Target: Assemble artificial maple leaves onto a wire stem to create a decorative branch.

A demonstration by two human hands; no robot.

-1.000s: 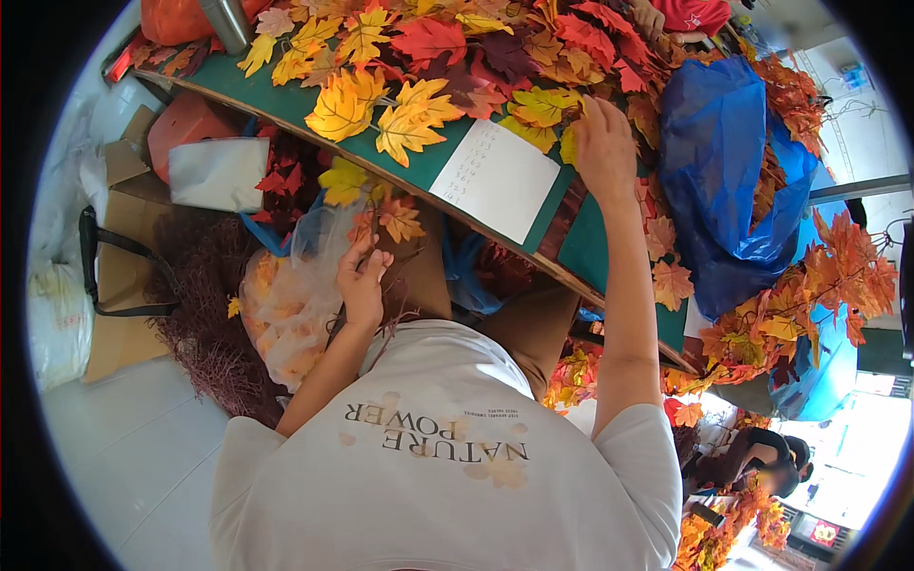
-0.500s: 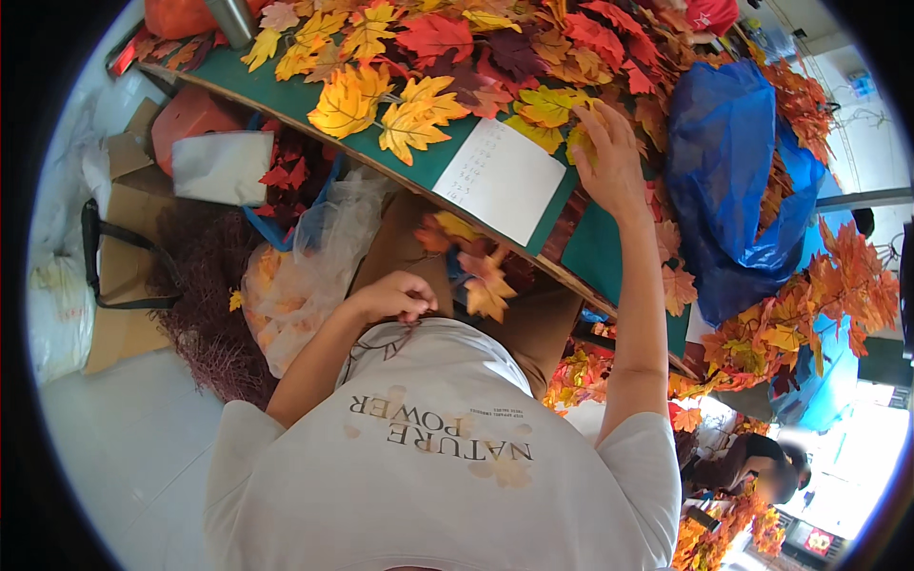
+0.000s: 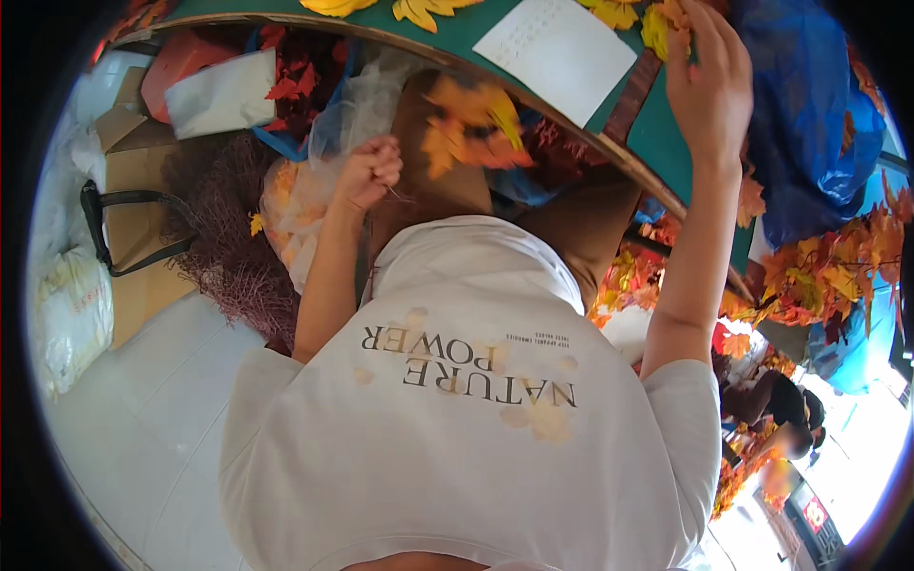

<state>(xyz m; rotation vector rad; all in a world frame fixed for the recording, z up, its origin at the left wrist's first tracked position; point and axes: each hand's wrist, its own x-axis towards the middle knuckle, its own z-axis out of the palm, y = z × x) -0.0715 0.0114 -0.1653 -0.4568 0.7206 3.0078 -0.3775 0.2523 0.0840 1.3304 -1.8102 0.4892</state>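
Note:
My left hand (image 3: 371,171) is closed in front of my lap, its fingers curled round a thin dark stem whose end shows just below them. Right of it, a spray of artificial maple leaves (image 3: 466,124), orange and yellow, hangs blurred above my lap under the table edge; whether it joins that stem I cannot tell. My right hand (image 3: 709,81) reaches over the green tabletop (image 3: 681,157), fingers stretched out beside a yellow artificial leaf (image 3: 657,30). Its fingertips meet the upper picture edge. Left of that hand lies a handwritten white paper (image 3: 552,57).
A blue plastic bag (image 3: 804,105) stands right of my right arm, with orange leaf garlands (image 3: 838,257) below. At left are a cardboard box (image 3: 148,228), a heap of brownish-purple stems (image 3: 228,219) and a clear bag of leaves (image 3: 286,214). Other people sit at far right.
The view has tipped down, so the table sits higher in it. My left hand has lifted away from my shirt; the hanging leaf spray is swinging. The right hand stays over the table leaves.

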